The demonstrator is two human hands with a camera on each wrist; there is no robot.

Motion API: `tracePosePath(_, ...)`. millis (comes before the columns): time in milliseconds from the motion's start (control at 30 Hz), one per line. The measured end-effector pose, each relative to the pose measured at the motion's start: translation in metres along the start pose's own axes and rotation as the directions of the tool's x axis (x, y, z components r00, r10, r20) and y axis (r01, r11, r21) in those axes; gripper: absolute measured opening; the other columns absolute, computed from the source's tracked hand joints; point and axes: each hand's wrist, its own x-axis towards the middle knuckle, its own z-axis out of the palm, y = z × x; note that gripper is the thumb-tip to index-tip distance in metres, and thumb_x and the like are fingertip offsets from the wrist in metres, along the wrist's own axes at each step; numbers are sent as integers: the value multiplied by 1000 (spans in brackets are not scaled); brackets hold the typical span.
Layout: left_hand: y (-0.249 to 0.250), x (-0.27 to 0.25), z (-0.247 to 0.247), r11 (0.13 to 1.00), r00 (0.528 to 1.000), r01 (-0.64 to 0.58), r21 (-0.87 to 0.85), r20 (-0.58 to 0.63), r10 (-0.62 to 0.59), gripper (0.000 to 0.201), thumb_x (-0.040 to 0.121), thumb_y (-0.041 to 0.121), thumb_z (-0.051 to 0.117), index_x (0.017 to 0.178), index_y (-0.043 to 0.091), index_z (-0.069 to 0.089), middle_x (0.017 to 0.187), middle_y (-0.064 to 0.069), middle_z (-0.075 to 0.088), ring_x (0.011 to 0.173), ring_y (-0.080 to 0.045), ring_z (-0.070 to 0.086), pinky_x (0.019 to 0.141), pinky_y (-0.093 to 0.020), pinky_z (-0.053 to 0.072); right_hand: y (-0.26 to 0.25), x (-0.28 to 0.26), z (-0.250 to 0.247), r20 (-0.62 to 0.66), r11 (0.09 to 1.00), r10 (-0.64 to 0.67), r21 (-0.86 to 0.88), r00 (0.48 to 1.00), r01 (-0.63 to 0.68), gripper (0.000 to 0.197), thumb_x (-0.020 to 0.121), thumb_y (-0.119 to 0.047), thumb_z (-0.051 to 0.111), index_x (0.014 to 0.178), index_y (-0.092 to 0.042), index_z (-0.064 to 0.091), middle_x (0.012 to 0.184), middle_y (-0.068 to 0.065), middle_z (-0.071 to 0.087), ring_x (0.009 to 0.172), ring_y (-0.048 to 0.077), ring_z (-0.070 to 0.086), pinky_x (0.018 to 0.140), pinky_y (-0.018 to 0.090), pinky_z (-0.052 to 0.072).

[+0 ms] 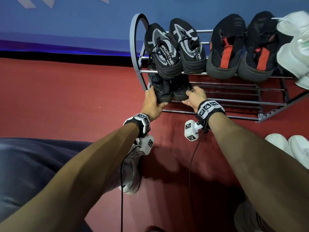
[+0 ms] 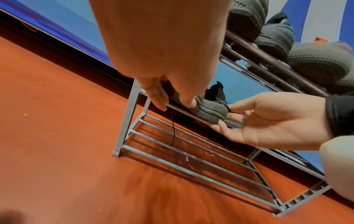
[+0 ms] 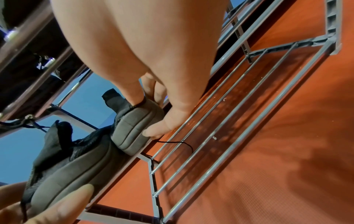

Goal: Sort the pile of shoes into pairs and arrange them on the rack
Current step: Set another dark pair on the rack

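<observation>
Fingers of both hands pinch the heels of two dark shoes on the middle shelf of a metal shoe rack [image 1: 135,47], seemingly to square them up as a pair. Going from largest to smallest: a red floor [image 1: 66,91] meets a blue wall, and the grey rack stands against that wall with three tiers of thin bars.

On the top tier sit a black pair with grey knit pattern [image 1: 175,49], then a black pair with red heel tabs [image 1: 240,47], heels toward the viewer, and a blurred white shoe [image 1: 294,47] at the right end. Two more white shoes [image 1: 289,148] wait on the floor, well apart from the rack, so sorting looks unfinished.

At the left end of the middle tier, the left hand [image 1: 153,104] holds the left dark shoe [image 1: 163,92], thumb and fingers curled around its heel. The right hand [image 1: 194,97] grips the right dark shoe [image 1: 180,91] likewise, thumb on the sole edge and fingers on the far side, in the right wrist view. Both shoes rest on the bars, side by side and touching. A black lace end [image 3: 182,143] dangles below the shelf. The bottom tier holds nothing visible.
</observation>
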Motion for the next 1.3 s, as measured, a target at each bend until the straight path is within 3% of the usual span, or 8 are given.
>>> tracePosePath(133, 3, -1, 0, 994, 997, 73, -87, 19, -71, 78, 67, 15, 88, 131, 16, 44, 111, 8, 60, 103, -12, 64, 96, -33, 56, 11, 0, -1, 5, 996, 18, -89, 1000, -18, 38, 101, -9, 45, 137, -17, 51, 139, -5, 58, 67, 16, 64, 54, 24, 52)
tracePosePath(267, 3, 1, 4, 995, 999, 43, -86, 24, -41, 80, 70, 19, 87, 136, 14, 42, 128, -8, 57, 116, -23, 60, 105, -45, 50, 9, -2, -2, -51, 991, -17, -135, 999, 9, 36, 99, -9, 46, 132, -19, 56, 124, -3, 63, 62, 13, 59, 48, 19, 49)
tracePosePath(400, 9, -6, 5, 997, 998, -65, 47, 13, 64, 84, 83, 21, 78, 150, 12, 29, 137, -10, 43, 122, -19, 47, 107, -23, 33, 13, -3, -12, -68, 999, -41, -20, 997, 40, 33, 99, -4, 46, 124, -19, 60, 124, -2, 64, 81, 15, 63, 53, 20, 51)
tracePosePath(600, 20, -5, -1, 986, 992, -125, 114, 47, 120, 78, 91, 19, 70, 154, 7, 25, 141, -15, 39, 130, -30, 46, 110, -32, 36, 13, -1, -22, -38, 991, 4, 136, 999, 1, 37, 101, -2, 45, 135, -10, 53, 132, -1, 61, 95, 25, 66, 65, 26, 55)
tracePosePath(833, 18, -5, -16, 975, 988, -129, 183, 111, 110, 72, 93, 15, 67, 154, 30, 32, 125, -10, 42, 106, -32, 60, 100, -38, 50, 10, -5, -4, -65, 994, -31, -108, 997, 24, 27, 100, -9, 42, 122, -13, 57, 108, 3, 64, 68, 24, 68, 46, 21, 53)
tracePosePath(933, 20, -4, -17, 973, 987, -97, 210, 146, 66, 55, 90, 14, 68, 139, 18, 44, 123, -9, 43, 103, -34, 61, 96, -40, 51, 18, -2, -5, -145, 941, -211, -298, 967, 161, 13, 91, -16, 47, 96, -16, 60, 91, 7, 68, 74, 29, 68, 65, 40, 59)
tracePosePath(1033, 23, -2, -18, 969, 991, -108, 222, 107, 86, 42, 89, 9, 65, 123, 10, 42, 122, -10, 44, 92, -35, 59, 84, -41, 51, 24, -1, -5, -224, 903, -302, -378, 927, 204, 13, 88, -14, 47, 87, -8, 58, 76, 6, 59, 69, 29, 59, 70, 38, 53)
tracePosePath(1300, 29, 7, -13, 972, 996, -1, 234, 92, -21, 40, 85, 8, 65, 117, 7, 41, 122, -13, 45, 88, -35, 56, 81, -45, 50, 24, -7, 5, -154, 960, -228, -198, 961, 196, 29, 98, -10, 50, 124, -9, 62, 103, -1, 61, 83, 23, 67, 74, 42, 62)
